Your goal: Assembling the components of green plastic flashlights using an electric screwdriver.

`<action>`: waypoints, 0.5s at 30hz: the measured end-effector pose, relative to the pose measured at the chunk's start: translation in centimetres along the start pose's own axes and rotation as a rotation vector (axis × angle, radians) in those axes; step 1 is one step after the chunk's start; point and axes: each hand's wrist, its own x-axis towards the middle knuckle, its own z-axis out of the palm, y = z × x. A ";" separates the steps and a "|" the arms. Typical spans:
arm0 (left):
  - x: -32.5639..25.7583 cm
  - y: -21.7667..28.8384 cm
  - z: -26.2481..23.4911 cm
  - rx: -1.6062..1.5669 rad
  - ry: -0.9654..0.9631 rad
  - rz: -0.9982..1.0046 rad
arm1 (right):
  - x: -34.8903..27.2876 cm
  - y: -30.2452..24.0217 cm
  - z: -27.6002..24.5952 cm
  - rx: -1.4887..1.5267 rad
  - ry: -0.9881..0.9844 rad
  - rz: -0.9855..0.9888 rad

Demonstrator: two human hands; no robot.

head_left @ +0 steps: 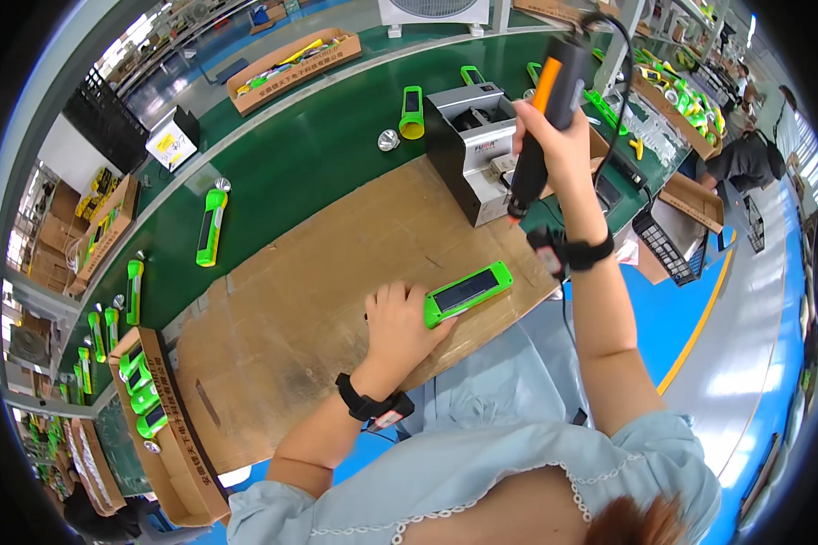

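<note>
- The left hand (398,322) lies flat on the brown cardboard sheet (309,300) that covers the near part of the bench (309,154), its fingers (393,292) spread and pressing against the left end of a green flashlight body (468,292).
- The green flashlight body lies on its side at the near right edge of the cardboard sheet, its dark panel facing up.
- The right hand (554,145) is raised above the bench, fingers wrapped tight around a black and orange electric screwdriver (545,118) that points tip down; its cable runs up and to the right.
- Just left of the screwdriver tip stands a grey screw feeder box (468,145), on the far right of the cardboard.
- More green flashlights (211,227) lie spread over the green bench to the far left.
- An open carton (159,427) with green parts sits at the near left.
- Both wrists carry black bands.
</note>
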 end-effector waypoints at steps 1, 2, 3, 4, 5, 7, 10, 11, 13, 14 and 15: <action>-0.2 -0.2 0.0 0.003 -0.005 -0.014 | -1.4 0.0 0.6 0.101 0.003 0.023; -0.3 -0.3 0.0 0.007 -0.012 -0.029 | -2.7 -0.2 1.2 0.176 -0.001 -0.001; -0.2 -0.2 0.1 -0.010 -0.021 -0.041 | -4.2 -1.0 1.6 0.239 0.008 -0.019; -0.2 -0.2 0.1 -0.009 -0.001 -0.040 | -5.4 -1.4 2.2 0.270 -0.001 -0.025; -0.2 -0.2 0.1 -0.008 0.018 -0.039 | -6.5 -1.8 2.9 0.300 -0.009 -0.029; 0.0 -0.2 -0.1 -0.020 -0.016 -0.065 | -7.9 -2.3 4.0 0.335 -0.029 -0.039; -0.2 -0.5 0.2 -0.036 -0.008 -0.060 | -8.8 -2.4 5.6 0.306 -0.092 -0.042; -0.3 -0.5 0.2 -0.039 -0.014 -0.073 | -8.9 -2.4 6.1 0.303 -0.107 -0.048; -0.3 -0.3 0.3 -0.039 -0.016 -0.068 | -9.0 -2.5 6.9 0.315 -0.110 -0.036; -0.4 -0.2 0.4 -0.041 -0.018 -0.072 | -9.2 -2.4 7.1 0.314 -0.113 -0.030; -0.4 -0.2 0.4 -0.050 -0.017 -0.075 | -9.3 -2.3 7.4 0.324 -0.127 -0.010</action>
